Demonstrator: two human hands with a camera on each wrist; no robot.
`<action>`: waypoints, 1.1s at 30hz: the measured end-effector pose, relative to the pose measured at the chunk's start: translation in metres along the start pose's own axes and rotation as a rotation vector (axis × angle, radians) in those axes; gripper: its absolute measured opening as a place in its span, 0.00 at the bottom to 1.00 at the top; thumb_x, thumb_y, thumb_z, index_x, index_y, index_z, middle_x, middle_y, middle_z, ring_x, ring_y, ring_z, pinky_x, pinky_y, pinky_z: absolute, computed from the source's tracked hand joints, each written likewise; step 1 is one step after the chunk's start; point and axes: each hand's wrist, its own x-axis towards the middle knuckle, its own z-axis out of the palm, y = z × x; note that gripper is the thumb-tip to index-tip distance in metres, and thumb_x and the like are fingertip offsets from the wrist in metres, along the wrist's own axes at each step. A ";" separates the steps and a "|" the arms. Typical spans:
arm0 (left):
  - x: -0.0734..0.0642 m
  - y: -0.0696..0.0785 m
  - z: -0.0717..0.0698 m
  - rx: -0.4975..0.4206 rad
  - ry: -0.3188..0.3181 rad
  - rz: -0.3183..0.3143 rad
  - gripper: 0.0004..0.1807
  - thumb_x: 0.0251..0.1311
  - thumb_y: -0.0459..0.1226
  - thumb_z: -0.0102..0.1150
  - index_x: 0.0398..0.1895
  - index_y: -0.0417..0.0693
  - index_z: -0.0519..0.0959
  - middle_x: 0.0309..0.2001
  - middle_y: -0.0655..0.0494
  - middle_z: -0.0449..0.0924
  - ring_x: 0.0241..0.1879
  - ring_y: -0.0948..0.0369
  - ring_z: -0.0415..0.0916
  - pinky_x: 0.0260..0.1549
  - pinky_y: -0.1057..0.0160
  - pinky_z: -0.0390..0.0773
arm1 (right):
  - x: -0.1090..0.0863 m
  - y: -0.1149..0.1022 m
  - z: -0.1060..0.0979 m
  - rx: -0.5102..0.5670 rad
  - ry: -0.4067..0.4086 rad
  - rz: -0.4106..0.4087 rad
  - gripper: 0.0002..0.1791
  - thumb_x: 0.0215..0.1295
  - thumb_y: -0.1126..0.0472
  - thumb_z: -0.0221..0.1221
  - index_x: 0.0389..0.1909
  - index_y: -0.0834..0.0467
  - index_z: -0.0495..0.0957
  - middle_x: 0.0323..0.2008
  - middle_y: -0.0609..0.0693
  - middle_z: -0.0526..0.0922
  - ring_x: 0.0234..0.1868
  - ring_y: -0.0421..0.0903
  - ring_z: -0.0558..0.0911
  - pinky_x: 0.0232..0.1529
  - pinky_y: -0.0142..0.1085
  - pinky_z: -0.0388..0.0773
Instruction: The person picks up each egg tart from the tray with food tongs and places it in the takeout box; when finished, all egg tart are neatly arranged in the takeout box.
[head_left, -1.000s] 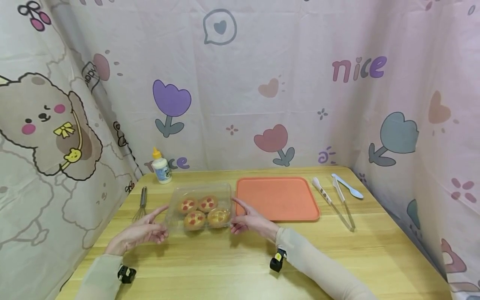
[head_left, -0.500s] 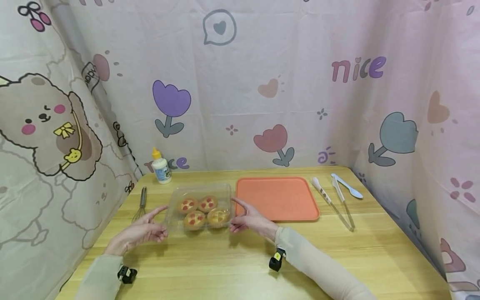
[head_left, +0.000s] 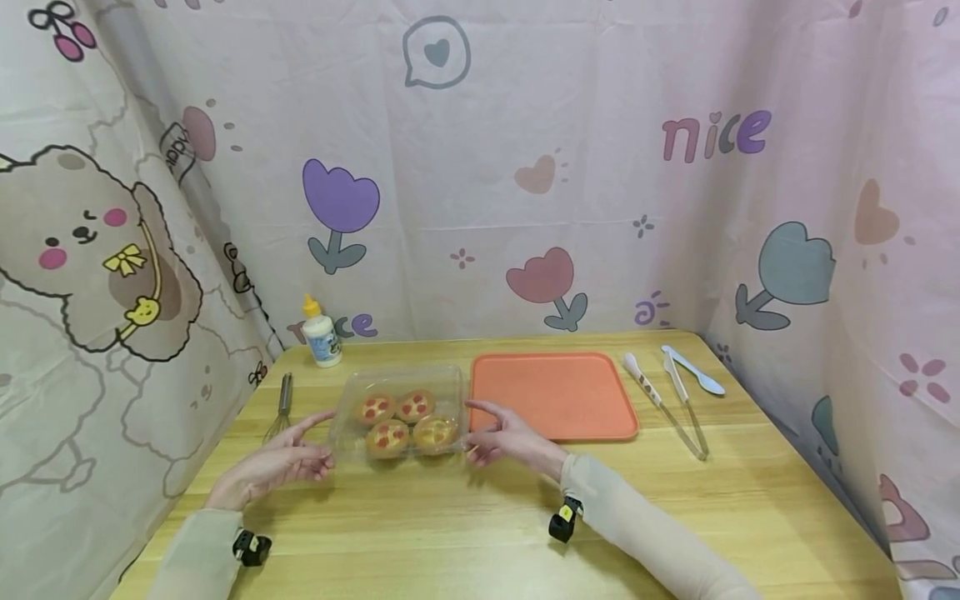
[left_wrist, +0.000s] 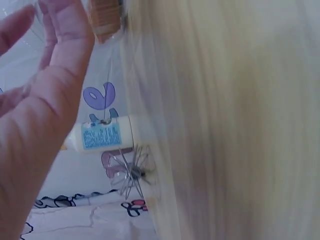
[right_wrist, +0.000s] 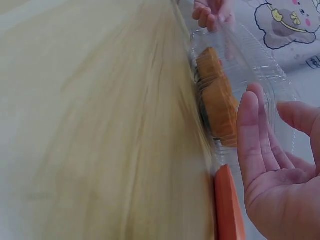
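A clear plastic clamshell box (head_left: 375, 379) with several muffin-like buns (head_left: 387, 437) topped with red pieces stands on the wooden table. My left hand (head_left: 273, 465) is at the box's left side, its index finger straight and fingertips at the wall. At the right side is my right hand (head_left: 517, 442), index finger extended and fingertips close to the edge. Whether they touch the plastic I cannot tell. In the right wrist view its fingers (right_wrist: 248, 132) are straight beside the box (right_wrist: 252, 60), thumb apart. Neither hand grips anything.
An orange tray (head_left: 555, 396) lies right of the box. Farther right are metal tongs (head_left: 686, 429) with white handles and a pale blue spatula-like utensil (head_left: 693, 371). At the left are a whisk (head_left: 283, 408) and a white bottle with a yellow cap (head_left: 323, 337). Printed curtains surround the table.
My right hand has moved slightly right, away from the box's edge. The left hand and the box stay nearly where they were.
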 end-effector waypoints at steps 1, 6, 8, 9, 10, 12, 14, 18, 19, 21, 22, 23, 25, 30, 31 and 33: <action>0.000 0.000 0.001 -0.003 0.008 0.002 0.47 0.72 0.28 0.44 0.76 0.47 0.20 0.42 0.48 0.83 0.39 0.59 0.82 0.42 0.63 0.84 | 0.000 0.000 0.000 0.000 -0.007 0.001 0.44 0.65 0.65 0.62 0.77 0.50 0.50 0.47 0.72 0.82 0.34 0.51 0.87 0.41 0.45 0.86; 0.001 0.000 0.002 -0.008 0.007 0.033 0.48 0.71 0.25 0.44 0.75 0.44 0.19 0.41 0.45 0.85 0.37 0.60 0.83 0.40 0.64 0.85 | 0.000 0.002 0.002 0.013 -0.028 0.001 0.45 0.64 0.66 0.62 0.77 0.49 0.51 0.48 0.74 0.80 0.36 0.51 0.87 0.42 0.44 0.86; 0.002 -0.001 0.002 -0.011 0.002 0.040 0.48 0.70 0.24 0.43 0.74 0.43 0.19 0.41 0.45 0.85 0.37 0.60 0.83 0.41 0.64 0.85 | 0.000 0.001 0.003 0.016 -0.022 -0.002 0.44 0.64 0.67 0.61 0.77 0.49 0.51 0.48 0.74 0.80 0.35 0.51 0.87 0.42 0.44 0.86; 0.002 -0.001 0.002 -0.010 0.005 0.038 0.48 0.70 0.24 0.44 0.74 0.43 0.19 0.41 0.44 0.85 0.37 0.60 0.83 0.41 0.64 0.85 | 0.001 0.001 0.003 0.017 -0.019 -0.003 0.43 0.65 0.67 0.61 0.77 0.49 0.51 0.48 0.74 0.80 0.35 0.50 0.87 0.42 0.44 0.86; 0.002 -0.001 0.003 -0.006 0.014 0.032 0.48 0.70 0.25 0.44 0.75 0.43 0.19 0.41 0.44 0.85 0.37 0.60 0.83 0.40 0.64 0.85 | 0.001 0.000 0.004 0.016 -0.016 -0.002 0.42 0.65 0.67 0.60 0.77 0.49 0.52 0.47 0.74 0.80 0.35 0.50 0.87 0.41 0.43 0.86; 0.002 -0.001 0.003 0.000 0.049 0.005 0.48 0.70 0.26 0.47 0.75 0.42 0.22 0.41 0.45 0.85 0.38 0.59 0.83 0.42 0.63 0.85 | 0.001 0.000 0.004 0.015 -0.015 -0.004 0.41 0.67 0.68 0.59 0.77 0.49 0.52 0.47 0.74 0.81 0.34 0.49 0.87 0.41 0.43 0.86; 0.001 0.000 0.002 0.007 0.091 -0.028 0.45 0.70 0.28 0.49 0.76 0.37 0.28 0.42 0.47 0.85 0.39 0.59 0.83 0.44 0.61 0.85 | 0.001 0.000 0.004 0.018 -0.016 -0.005 0.41 0.67 0.68 0.59 0.77 0.49 0.52 0.47 0.74 0.81 0.34 0.49 0.87 0.42 0.43 0.86; 0.000 -0.001 0.001 0.008 0.128 -0.079 0.28 0.70 0.31 0.50 0.66 0.24 0.56 0.42 0.50 0.84 0.42 0.58 0.84 0.49 0.58 0.84 | 0.001 0.000 0.003 0.018 -0.022 -0.011 0.41 0.68 0.68 0.58 0.77 0.49 0.51 0.47 0.74 0.80 0.34 0.49 0.87 0.42 0.44 0.86; 0.000 -0.001 0.001 0.010 0.126 -0.081 0.22 0.71 0.31 0.50 0.62 0.25 0.63 0.42 0.51 0.84 0.42 0.58 0.84 0.49 0.58 0.84 | 0.001 0.000 0.003 0.017 -0.023 -0.010 0.41 0.68 0.68 0.58 0.77 0.49 0.51 0.48 0.74 0.80 0.35 0.49 0.87 0.42 0.44 0.86; 0.000 -0.002 0.000 0.007 0.119 -0.083 0.14 0.71 0.31 0.50 0.54 0.30 0.72 0.41 0.52 0.85 0.42 0.60 0.84 0.47 0.61 0.84 | 0.001 -0.001 0.003 0.016 -0.024 -0.008 0.41 0.68 0.68 0.58 0.77 0.49 0.51 0.48 0.74 0.80 0.35 0.49 0.87 0.43 0.44 0.86; 0.000 -0.002 0.000 0.003 0.119 -0.080 0.11 0.71 0.31 0.50 0.51 0.33 0.74 0.41 0.52 0.85 0.41 0.60 0.84 0.46 0.62 0.85 | 0.001 -0.001 0.004 0.016 -0.023 -0.007 0.41 0.67 0.69 0.58 0.77 0.49 0.51 0.48 0.74 0.80 0.35 0.50 0.87 0.43 0.44 0.86; 0.000 -0.002 0.000 0.000 0.119 -0.076 0.09 0.70 0.30 0.50 0.49 0.35 0.75 0.40 0.52 0.85 0.40 0.61 0.84 0.44 0.63 0.85 | 0.001 -0.001 0.004 0.016 -0.021 -0.007 0.41 0.67 0.69 0.58 0.77 0.49 0.52 0.48 0.74 0.80 0.36 0.50 0.87 0.43 0.44 0.86; 0.000 -0.002 0.001 -0.010 0.118 -0.071 0.08 0.70 0.29 0.50 0.47 0.37 0.76 0.39 0.52 0.85 0.39 0.61 0.85 0.42 0.65 0.85 | 0.002 -0.002 0.004 0.013 -0.018 -0.009 0.41 0.67 0.69 0.58 0.76 0.49 0.52 0.48 0.73 0.81 0.36 0.51 0.87 0.43 0.45 0.86; -0.001 -0.001 0.002 -0.007 0.133 -0.074 0.08 0.69 0.29 0.52 0.47 0.35 0.76 0.39 0.51 0.85 0.38 0.62 0.85 0.41 0.66 0.85 | 0.001 -0.003 0.006 0.006 -0.012 -0.009 0.40 0.67 0.70 0.58 0.76 0.50 0.52 0.47 0.74 0.81 0.36 0.51 0.87 0.43 0.45 0.86; -0.001 -0.001 0.002 -0.006 0.138 -0.081 0.09 0.69 0.30 0.52 0.48 0.35 0.76 0.39 0.51 0.85 0.38 0.62 0.85 0.41 0.66 0.85 | 0.001 -0.003 0.006 0.006 -0.012 -0.008 0.40 0.67 0.70 0.58 0.76 0.50 0.52 0.47 0.74 0.81 0.35 0.51 0.87 0.43 0.45 0.86; -0.002 0.000 0.001 0.010 0.142 -0.094 0.11 0.70 0.31 0.52 0.50 0.33 0.75 0.40 0.50 0.85 0.39 0.61 0.85 0.42 0.64 0.85 | 0.000 -0.003 0.005 0.006 -0.012 -0.008 0.40 0.67 0.70 0.58 0.76 0.50 0.53 0.48 0.74 0.80 0.35 0.50 0.87 0.43 0.45 0.86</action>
